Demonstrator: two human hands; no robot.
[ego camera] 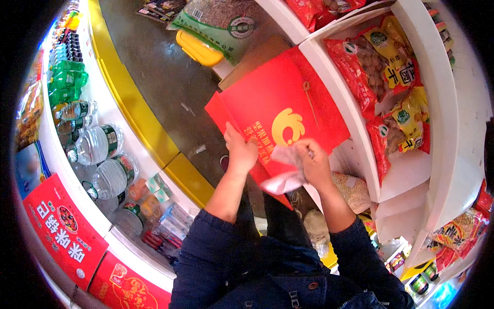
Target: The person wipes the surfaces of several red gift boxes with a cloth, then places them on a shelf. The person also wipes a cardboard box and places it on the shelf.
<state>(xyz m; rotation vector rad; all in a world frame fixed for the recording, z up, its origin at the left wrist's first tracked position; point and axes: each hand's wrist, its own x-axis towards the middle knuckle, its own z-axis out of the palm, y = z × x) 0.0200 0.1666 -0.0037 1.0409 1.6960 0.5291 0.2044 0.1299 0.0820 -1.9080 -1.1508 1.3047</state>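
My left hand [241, 148] grips the near left edge of a large red gift box or bag [278, 100] with a yellow emblem and gold writing. A thin cord runs across its face. Bunched in my right hand [312, 160] is a pale pinkish cloth [283, 181], blurred, lying against the lower right part of the red packaging. The far side of the packaging reaches a white shelf edge.
White shelving [341, 83] at the right holds red bags of dried fruit [374, 71]. Water bottles [94, 145] stand on the left shelf behind a yellow edge [142, 123]. A yellow-lidded container [198, 48] and a green-and-clear sack [220, 23] are farther off.
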